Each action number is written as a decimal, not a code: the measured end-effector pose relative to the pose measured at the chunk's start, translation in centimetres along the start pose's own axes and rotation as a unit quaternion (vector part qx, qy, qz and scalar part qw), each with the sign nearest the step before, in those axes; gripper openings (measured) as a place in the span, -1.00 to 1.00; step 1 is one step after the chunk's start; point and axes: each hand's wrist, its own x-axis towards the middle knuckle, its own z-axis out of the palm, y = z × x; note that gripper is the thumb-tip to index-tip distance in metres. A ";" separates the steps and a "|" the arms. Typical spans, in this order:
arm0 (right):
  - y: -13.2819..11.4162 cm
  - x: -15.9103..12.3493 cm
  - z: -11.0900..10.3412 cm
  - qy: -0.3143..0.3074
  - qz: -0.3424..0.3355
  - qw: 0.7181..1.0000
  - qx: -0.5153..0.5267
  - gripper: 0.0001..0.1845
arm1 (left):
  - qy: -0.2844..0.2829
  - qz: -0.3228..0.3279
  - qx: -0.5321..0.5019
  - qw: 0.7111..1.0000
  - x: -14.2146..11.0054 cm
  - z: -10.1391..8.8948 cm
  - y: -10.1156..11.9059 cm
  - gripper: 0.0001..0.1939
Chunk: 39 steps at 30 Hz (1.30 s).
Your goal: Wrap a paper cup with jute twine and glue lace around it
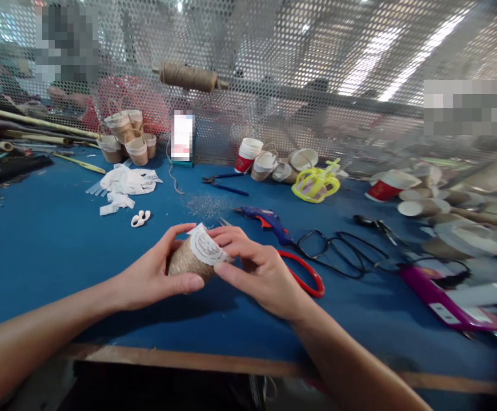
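Note:
A small cup wrapped in tan twine (pixel 185 261) lies on its side between my hands, over the blue table top (pixel 51 245). My left hand (pixel 154 275) cups it from the left, thumb under and fingers over. A white lace patch (pixel 205 246) sits on the cup's upper side, and my right hand (pixel 257 268) presses it down with thumb and fingers closed on it. Red-handled scissors (pixel 306 274) lie just right of my right hand.
A blue glue gun (pixel 265 219) with a black cable (pixel 343 251) lies behind my hands. Pliers (pixel 223 182), white lace scraps (pixel 124 184), shells (pixel 140 218), twine-wrapped cups (pixel 126 140), paper cups (pixel 269 162), a yellow crown-shaped piece (pixel 316 182) and a twine spool (pixel 188 76) sit farther back by the mesh wall. A person works behind it.

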 end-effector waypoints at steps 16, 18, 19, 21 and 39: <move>0.2 -0.1 0.3 0.024 0.024 0.998 -0.052 -0.91 | 0.037 0.004 0.133 0.990 0.0 -0.2 -0.4 -0.20; 0.2 -0.1 0.3 0.027 0.033 0.997 -0.062 -0.91 | 0.038 0.008 0.150 0.988 0.0 -0.2 -0.5 -0.18; 0.2 -0.1 0.3 0.027 0.040 0.996 -0.068 -0.92 | 0.039 0.009 0.161 0.986 0.0 -0.1 -0.5 -0.17; 0.2 -0.1 0.3 0.027 0.048 0.996 -0.073 -0.93 | 0.044 0.010 0.180 0.983 0.1 -0.1 -0.5 -0.15; 0.0 0.0 -0.2 0.143 0.172 0.974 0.023 -0.87 | 0.072 0.075 0.304 0.947 0.2 -0.1 -0.8 -0.16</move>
